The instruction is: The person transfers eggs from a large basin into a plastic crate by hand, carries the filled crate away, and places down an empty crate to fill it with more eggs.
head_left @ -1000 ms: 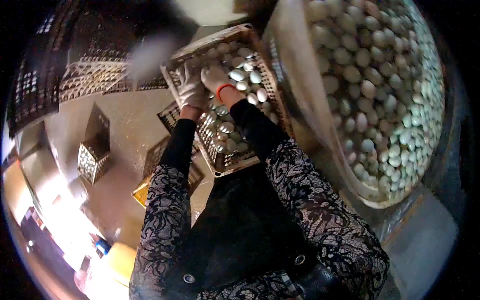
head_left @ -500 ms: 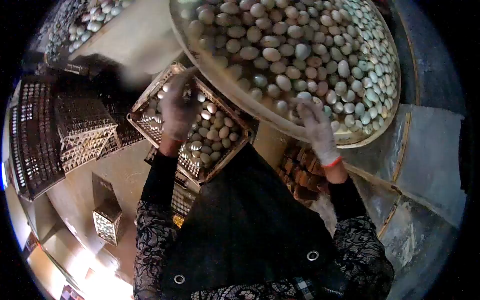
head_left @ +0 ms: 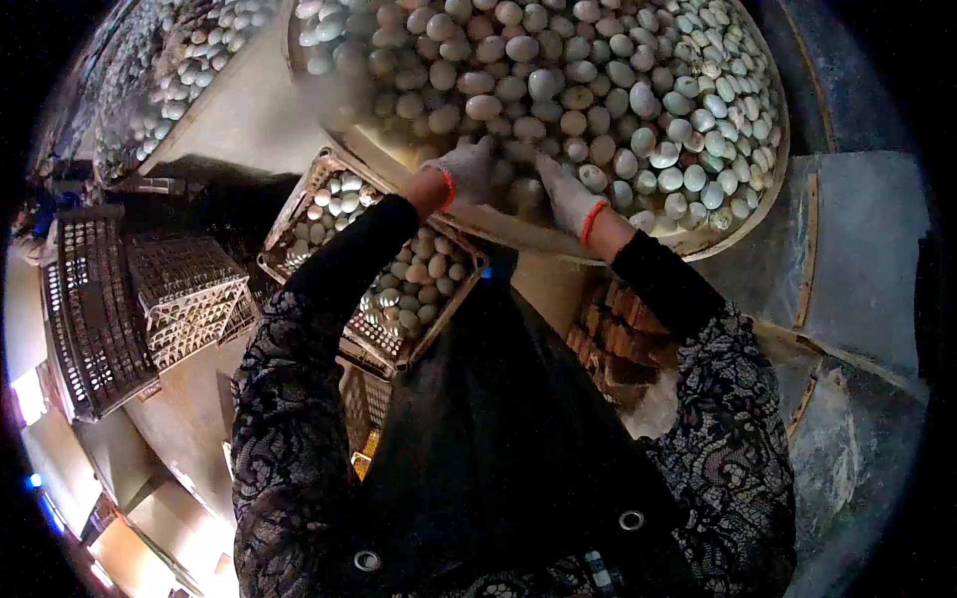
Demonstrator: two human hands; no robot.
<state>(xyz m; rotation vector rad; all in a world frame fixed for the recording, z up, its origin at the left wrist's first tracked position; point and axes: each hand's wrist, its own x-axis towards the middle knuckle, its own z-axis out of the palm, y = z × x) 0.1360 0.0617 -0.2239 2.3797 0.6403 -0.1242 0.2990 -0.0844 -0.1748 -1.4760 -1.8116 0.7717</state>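
A large round tub (head_left: 718, 245) full of pale eggs (head_left: 521, 48) stands in front of me. My left hand (head_left: 465, 172), in a white glove with a red cuff, reaches over its near rim with fingers extended toward the eggs. My right hand (head_left: 573, 194), gloved the same way, is inside the rim with fingers stretched out beside the eggs. The two hands face each other across a small dark gap, where detail is blurred. Below my left forearm sits a plastic crate (head_left: 404, 361) partly filled with eggs, some of them hidden by the sleeve.
Another big egg container (head_left: 234, 80) stands at the upper left. Stacked perforated crates (head_left: 189, 299) are at the left. Reddish bricks (head_left: 623, 334) lie under the tub's near side. A grey panelled surface (head_left: 862, 259) spreads to the right.
My left hand has left the crate and moved right, over the tub's rim. My right hand has shifted left toward it. The camera view has shifted slightly.
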